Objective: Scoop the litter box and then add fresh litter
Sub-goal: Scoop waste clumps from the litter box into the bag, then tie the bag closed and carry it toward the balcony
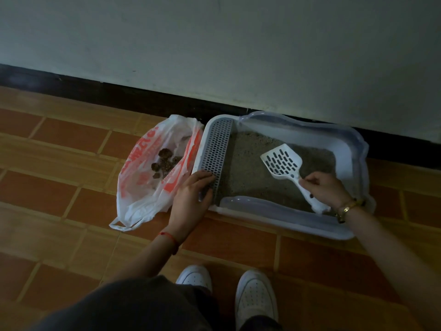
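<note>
A pale blue litter box (281, 212) lies on the floor against the wall, with grey litter (250, 173) inside and a perforated grey step (216, 151) at its left end. My right hand (324, 187) grips the handle of a white slotted scoop (281, 161), whose blade is raised over the litter and looks empty. My left hand (191, 199) rests on the near end of the perforated step, fingers over its edge. Left of the box lies an open white and red plastic bag (143, 187) holding dark clumps (163, 162).
A white wall with a dark skirting board (119, 96) runs behind the box. The floor is brown tile (59, 163). My two white shoes (255, 299) stand just in front of the box, and my dark trouser leg fills the lower left.
</note>
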The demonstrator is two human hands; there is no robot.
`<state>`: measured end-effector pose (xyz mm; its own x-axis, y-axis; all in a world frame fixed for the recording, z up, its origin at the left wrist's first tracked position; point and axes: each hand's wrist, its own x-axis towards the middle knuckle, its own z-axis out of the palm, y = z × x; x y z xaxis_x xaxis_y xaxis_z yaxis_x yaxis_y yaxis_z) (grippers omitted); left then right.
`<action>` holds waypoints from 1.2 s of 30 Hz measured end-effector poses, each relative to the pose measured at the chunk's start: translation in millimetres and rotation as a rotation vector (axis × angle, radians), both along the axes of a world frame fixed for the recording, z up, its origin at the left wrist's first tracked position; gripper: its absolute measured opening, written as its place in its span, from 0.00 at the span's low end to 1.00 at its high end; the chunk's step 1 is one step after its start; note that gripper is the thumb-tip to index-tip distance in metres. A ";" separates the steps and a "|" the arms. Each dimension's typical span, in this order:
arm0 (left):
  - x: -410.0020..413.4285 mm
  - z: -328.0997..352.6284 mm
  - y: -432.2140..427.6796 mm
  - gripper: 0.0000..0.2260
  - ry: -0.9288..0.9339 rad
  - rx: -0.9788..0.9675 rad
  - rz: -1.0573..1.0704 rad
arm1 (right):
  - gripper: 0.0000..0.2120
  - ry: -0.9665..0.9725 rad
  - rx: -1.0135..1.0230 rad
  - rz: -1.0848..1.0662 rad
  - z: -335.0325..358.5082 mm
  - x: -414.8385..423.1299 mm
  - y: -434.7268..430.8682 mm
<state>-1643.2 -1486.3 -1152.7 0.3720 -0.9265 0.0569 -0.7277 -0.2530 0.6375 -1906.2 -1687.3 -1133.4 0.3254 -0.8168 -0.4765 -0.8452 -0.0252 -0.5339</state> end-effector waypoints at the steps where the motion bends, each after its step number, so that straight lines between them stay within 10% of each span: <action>1: -0.2 0.9 0.0 0.15 0.002 0.002 0.003 | 0.10 0.043 -0.012 0.033 -2.7 -1.6 -1.1; 13: -4.1 6.1 0.8 0.15 -0.007 0.021 0.023 | 0.12 0.188 -0.063 0.204 9.8 11.1 -2.6; 26: 23.0 22.4 16.5 0.13 0.077 -0.083 0.222 | 0.10 -0.288 -0.382 0.535 67.4 137.6 20.6; 36: 70.8 29.3 62.5 0.11 0.047 -0.059 0.517 | 0.15 -0.115 -0.431 0.696 28.4 241.0 -1.4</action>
